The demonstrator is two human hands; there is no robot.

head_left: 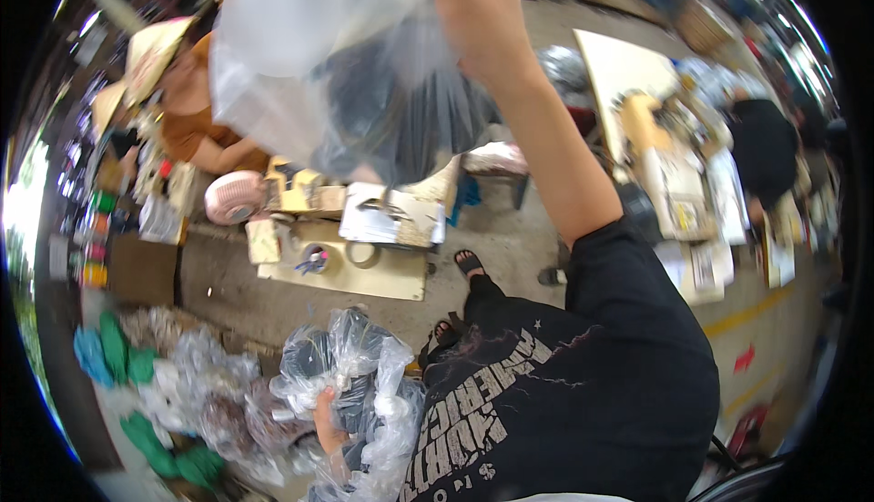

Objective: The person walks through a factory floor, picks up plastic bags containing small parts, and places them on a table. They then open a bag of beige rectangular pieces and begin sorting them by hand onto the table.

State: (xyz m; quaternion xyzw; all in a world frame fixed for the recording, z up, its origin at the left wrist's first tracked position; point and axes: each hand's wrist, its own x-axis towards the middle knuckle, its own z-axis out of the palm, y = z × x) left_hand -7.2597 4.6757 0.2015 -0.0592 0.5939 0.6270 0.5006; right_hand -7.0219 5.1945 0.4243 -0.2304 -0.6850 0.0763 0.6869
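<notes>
High in the view, my right hand (pixel 487 20) is closed on the top of a clear plastic bag (pixel 264 106), which hangs down in front of me. Dark, strand-like contents (pixel 391 101) show blurred through its film; I cannot make out what they are. Low and to the left, my left hand (pixel 330 418) is partly hidden by a bundle of clear plastic bags (pixel 364 356). Its fingers grip that bundle close to my body, and dark contents show through there too.
Left lies a pile of filled plastic bags (pixel 214 393) and green bags (pixel 168 452). Ahead, a low table (pixel 391 282) carries tape rolls and boxes, with a pink fan (pixel 235 197) beside it. A person in a conical hat (pixel 205 129) sits behind. Another cluttered table (pixel 596 60) stands right.
</notes>
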